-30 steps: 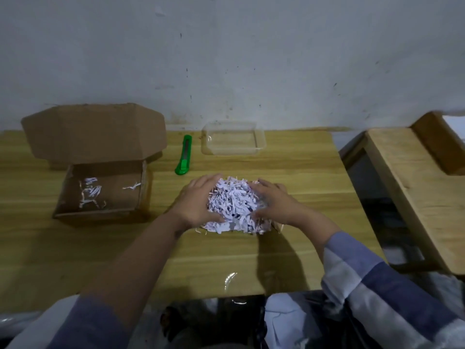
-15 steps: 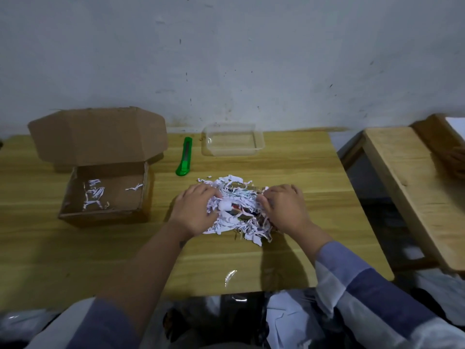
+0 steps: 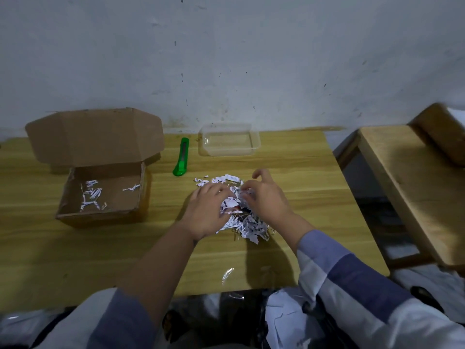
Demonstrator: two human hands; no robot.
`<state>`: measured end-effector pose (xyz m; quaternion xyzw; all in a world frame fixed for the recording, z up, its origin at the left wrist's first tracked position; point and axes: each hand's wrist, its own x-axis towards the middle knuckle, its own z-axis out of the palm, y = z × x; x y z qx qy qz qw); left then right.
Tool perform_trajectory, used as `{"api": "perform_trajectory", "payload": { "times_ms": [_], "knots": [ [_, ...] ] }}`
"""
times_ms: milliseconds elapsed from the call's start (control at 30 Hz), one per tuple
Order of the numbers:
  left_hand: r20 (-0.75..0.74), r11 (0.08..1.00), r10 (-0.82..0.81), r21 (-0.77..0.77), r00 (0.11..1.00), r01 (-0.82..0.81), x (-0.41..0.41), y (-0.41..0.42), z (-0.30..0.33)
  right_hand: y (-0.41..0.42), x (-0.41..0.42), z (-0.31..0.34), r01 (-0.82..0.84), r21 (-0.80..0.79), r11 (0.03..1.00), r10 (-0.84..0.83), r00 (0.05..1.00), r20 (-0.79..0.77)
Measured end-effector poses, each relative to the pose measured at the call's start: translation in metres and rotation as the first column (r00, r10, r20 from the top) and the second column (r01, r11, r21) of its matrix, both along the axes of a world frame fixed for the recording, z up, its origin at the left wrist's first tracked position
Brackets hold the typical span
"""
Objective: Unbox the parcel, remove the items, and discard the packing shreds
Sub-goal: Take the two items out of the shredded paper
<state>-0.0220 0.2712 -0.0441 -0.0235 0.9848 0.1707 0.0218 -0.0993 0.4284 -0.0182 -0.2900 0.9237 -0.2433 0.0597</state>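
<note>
A pile of white paper shreds [image 3: 247, 226] lies on the wooden table [image 3: 100, 248] in front of me. My left hand [image 3: 207, 212] rests on its left side, fingers curled into the shreds. My right hand [image 3: 268, 197] is on the right side, fingertips pinching shreds, index finger raised. Something dark and red shows between my hands under the shreds; I cannot tell what it is. The open cardboard box [image 3: 100, 195] sits to the left, lid flap up, with a few shreds on its floor.
A green utility knife [image 3: 181, 157] lies behind the pile. A clear plastic tray [image 3: 229, 139] stands near the wall. A second wooden table [image 3: 412, 187] is on the right across a gap. Crumpled white paper [image 3: 284, 321] lies below the table's near edge.
The heaped mound of shreds has been pulled apart and flattened. Both hands moved from cupping its sides to digging into it, and something dark has come into sight between them.
</note>
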Motion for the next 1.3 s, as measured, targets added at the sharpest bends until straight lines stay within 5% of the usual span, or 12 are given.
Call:
{"api": "perform_trajectory", "payload": {
  "times_ms": [133,533,700,867,1000,1300],
  "knots": [
    [0.016,0.998,0.051,-0.020,0.999,-0.051,0.007,-0.008,-0.005,-0.002,0.008,-0.010,-0.144,0.155,0.977,0.151,0.988,-0.036],
    [-0.047,0.953,0.304,0.037,0.952,-0.302,0.019,-0.012,-0.004,0.035,0.008,-0.010,0.078,0.186,0.980,-0.079,0.997,-0.002],
    [-0.122,0.977,0.184,0.132,0.975,-0.167,0.009,0.001,0.002,0.014,-0.001,-0.003,0.091,0.080,0.993,-0.082,0.990,-0.112],
    [-0.018,0.991,0.129,-0.041,0.991,-0.130,0.005,0.004,-0.006,-0.008,-0.020,-0.005,-0.082,0.160,0.984,0.075,0.996,0.052],
    [0.065,0.967,0.256,-0.009,0.965,-0.256,0.013,-0.010,-0.011,-0.008,-0.037,-0.007,-0.046,0.186,0.982,0.024,0.993,0.118],
    [0.228,0.987,0.157,-0.012,0.961,-0.158,0.014,-0.012,-0.010,-0.029,-0.037,-0.003,-0.117,0.242,0.963,0.069,0.978,0.197]
  ]
}}
